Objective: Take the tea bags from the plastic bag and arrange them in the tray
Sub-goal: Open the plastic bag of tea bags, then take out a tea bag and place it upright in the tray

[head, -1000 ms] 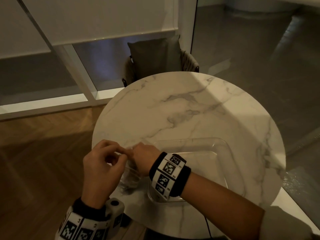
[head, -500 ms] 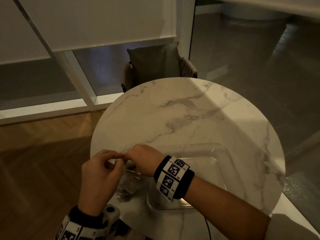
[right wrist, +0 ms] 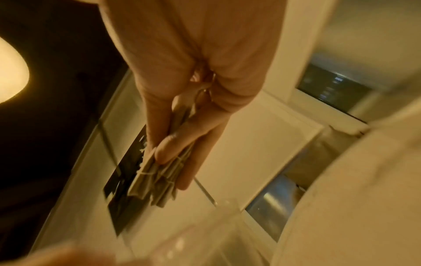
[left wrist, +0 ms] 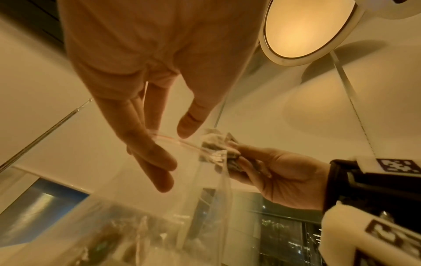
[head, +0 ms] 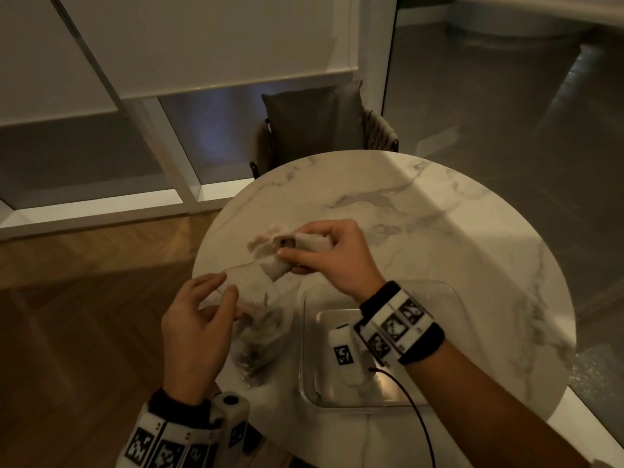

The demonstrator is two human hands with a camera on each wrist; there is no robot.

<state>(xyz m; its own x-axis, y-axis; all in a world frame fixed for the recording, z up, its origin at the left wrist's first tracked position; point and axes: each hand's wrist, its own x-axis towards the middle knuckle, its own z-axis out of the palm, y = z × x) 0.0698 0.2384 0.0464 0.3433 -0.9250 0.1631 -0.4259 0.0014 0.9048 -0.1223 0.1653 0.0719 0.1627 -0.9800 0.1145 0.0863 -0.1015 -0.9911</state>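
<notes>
A clear plastic bag (head: 260, 339) with tea bags still inside stands at the near left of the round marble table (head: 422, 224). My left hand (head: 224, 290) pinches the bag's rim and holds the mouth apart; the red zip line (left wrist: 168, 138) runs across its fingers. My right hand (head: 290, 255) is just above and beyond the bag's mouth and grips a small bundle of tea bags (head: 280, 251), also seen as folded sachets with strings (right wrist: 157, 180). The clear square tray (head: 449, 298) lies under my right forearm. I see no tea bags in its visible part.
A chair with a dark cushion (head: 314, 119) stands behind the table's far edge. Wooden floor (head: 84, 298) lies to the left and a glass wall to the right. A thin red cable (head: 415, 407) hangs from my right wrist over the tray.
My right hand, earlier at the bag's mouth beside the left hand, has risen up and away from the bag with a bundle of tea bags in its grip. The left hand stays at the rim.
</notes>
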